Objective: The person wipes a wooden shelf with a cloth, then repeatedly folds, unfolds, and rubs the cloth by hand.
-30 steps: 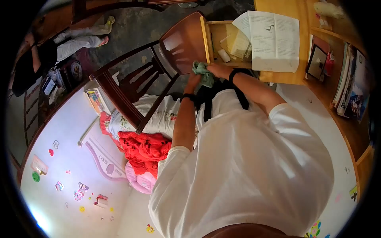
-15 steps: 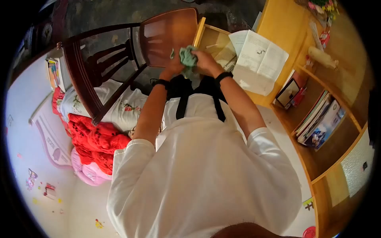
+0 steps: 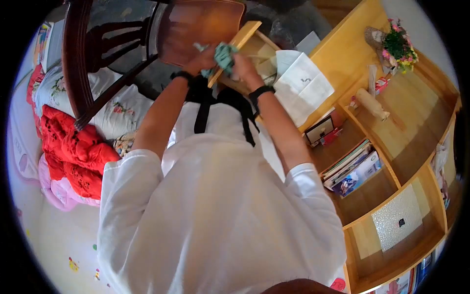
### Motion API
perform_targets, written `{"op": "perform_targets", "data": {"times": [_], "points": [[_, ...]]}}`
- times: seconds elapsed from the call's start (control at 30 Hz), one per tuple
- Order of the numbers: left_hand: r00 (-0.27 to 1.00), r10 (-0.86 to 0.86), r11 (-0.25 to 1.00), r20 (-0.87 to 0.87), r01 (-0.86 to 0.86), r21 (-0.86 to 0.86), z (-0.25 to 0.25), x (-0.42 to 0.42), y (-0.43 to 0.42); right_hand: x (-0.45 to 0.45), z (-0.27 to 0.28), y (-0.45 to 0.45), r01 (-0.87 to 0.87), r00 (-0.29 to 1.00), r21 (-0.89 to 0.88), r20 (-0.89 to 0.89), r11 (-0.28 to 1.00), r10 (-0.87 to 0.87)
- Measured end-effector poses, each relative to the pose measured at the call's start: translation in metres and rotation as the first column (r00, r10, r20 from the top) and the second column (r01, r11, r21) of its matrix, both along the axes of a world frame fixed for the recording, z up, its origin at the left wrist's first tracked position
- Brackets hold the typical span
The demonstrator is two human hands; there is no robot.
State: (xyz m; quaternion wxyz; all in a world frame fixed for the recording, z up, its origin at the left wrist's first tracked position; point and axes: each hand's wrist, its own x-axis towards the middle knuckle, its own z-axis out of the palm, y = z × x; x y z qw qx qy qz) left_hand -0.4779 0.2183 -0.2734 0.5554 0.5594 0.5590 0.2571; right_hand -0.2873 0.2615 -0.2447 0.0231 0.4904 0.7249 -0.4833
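A crumpled green cloth [image 3: 224,55] is bunched between my two hands, over the front board of an open wooden drawer [image 3: 240,36]. My left hand [image 3: 203,60] is closed on the cloth's left side, and a pale end sticks out beyond its fingers. From the other side my right hand [image 3: 243,67] grips the cloth, above the drawer's inside. Motion blurs the fingers a little. Unfolded printed papers [image 3: 304,85] lie on the desk [image 3: 338,36] just right of my right hand.
A dark wooden chair [image 3: 196,29] stands ahead on the left. Behind it is a bed with a red cloth [image 3: 73,147] and a floral cover [image 3: 115,98]. On the right are a shelf unit [image 3: 364,132] with books [image 3: 355,169] and a flower pot [image 3: 399,49].
My view has shifted toward the right, so more of the shelf and the flowers shows. My hands, still holding the cloth, are now over the drawer's front board instead of beside it.
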Motion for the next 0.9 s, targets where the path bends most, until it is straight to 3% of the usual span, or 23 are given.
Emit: {"op": "perform_targets", "data": {"times": [0.1, 0.17, 0.2, 0.27, 0.33, 0.37, 0.4, 0.43, 0.5, 0.57, 0.6, 0.67, 0.7, 0.73, 0.8, 0.83, 0.9], "points": [[0.997, -0.050, 0.997, 0.062, 0.046, 0.056, -0.023, 0.007, 0.025, 0.008, 0.004, 0.028, -0.002, 0.997, -0.157, 0.077, 0.988, 0.014], [0.999, -0.035, 0.990, 0.030, 0.031, 0.138, -0.008, 0.008, 0.051, 0.009, 0.004, 0.039, 0.101, 0.988, 0.011, 0.117, 0.995, -0.101], [0.999, -0.049, 0.987, 0.005, 0.048, 0.152, -0.003, 0.006, 0.058, 0.013, 0.003, 0.037, 0.112, 0.988, 0.015, 0.109, 0.994, -0.113], [0.986, -0.139, 0.986, -0.096, 0.147, 0.076, 0.000, 0.004, 0.044, 0.017, -0.008, 0.024, 0.086, 0.993, 0.060, 0.075, 0.995, -0.090], [0.910, -0.338, 0.941, -0.241, 0.324, -0.094, 0.002, -0.002, 0.026, 0.020, -0.008, -0.001, 0.140, 0.985, -0.094, -0.092, 0.986, -0.148], [0.842, -0.441, 0.896, -0.310, 0.396, -0.201, 0.010, -0.007, 0.021, 0.014, -0.020, -0.016, 0.183, 0.981, -0.143, -0.037, 0.973, -0.191], [0.798, -0.495, 0.866, -0.344, 0.423, -0.266, 0.015, -0.008, 0.013, 0.010, 0.003, -0.025, 0.085, 0.996, -0.024, 0.000, 0.996, -0.085], [0.774, -0.520, 0.851, -0.361, 0.433, -0.297, 0.018, -0.010, 0.006, 0.006, 0.016, -0.032, 0.056, 0.998, -0.086, 0.032, 0.995, -0.053], [0.768, -0.544, 0.837, -0.337, 0.465, -0.290, 0.007, -0.012, -0.014, 0.004, 0.016, -0.052, 0.061, 0.996, -0.170, 0.069, 0.984, -0.050], [0.719, -0.644, 0.759, -0.259, 0.560, -0.333, 0.007, -0.016, -0.011, 0.009, -0.009, -0.068, -0.016, 1.000, -0.008, -0.020, 1.000, 0.015], [0.680, -0.710, 0.690, -0.180, 0.622, -0.370, 0.005, -0.020, -0.008, 0.009, 0.007, -0.059, 0.008, 1.000, -0.007, -0.007, 1.000, -0.008], [0.698, -0.703, 0.700, -0.137, 0.643, -0.312, 0.007, -0.027, 0.011, 0.009, 0.056, -0.020, -0.047, 0.995, -0.181, 0.076, 0.982, 0.061], [0.761, -0.632, 0.771, -0.148, 0.595, -0.228, 0.013, -0.027, 0.023, 0.016, 0.014, -0.018, -0.073, 0.996, -0.105, 0.033, 0.992, 0.077], [0.823, -0.547, 0.837, -0.153, 0.531, -0.133, 0.021, -0.024, 0.036, 0.025, 0.021, -0.007, -0.066, 0.996, -0.102, 0.051, 0.993, 0.071], [0.906, -0.408, 0.908, -0.115, 0.416, 0.052, 0.042, -0.007, 0.066, 0.030, 0.049, 0.008, 0.245, 0.967, -0.062, -0.054, 0.968, -0.248], [0.917, -0.390, 0.914, -0.085, 0.397, 0.090, 0.052, 0.003, 0.078, 0.033, 0.036, 0.003, 0.240, 0.970, -0.067, -0.031, 0.968, -0.242], [0.916, -0.400, 0.908, -0.039, 0.401, 0.121, 0.058, 0.021, 0.090, 0.040, 0.011, -0.002, 0.406, 0.909, 0.123, -0.153, 0.906, -0.387]]}}
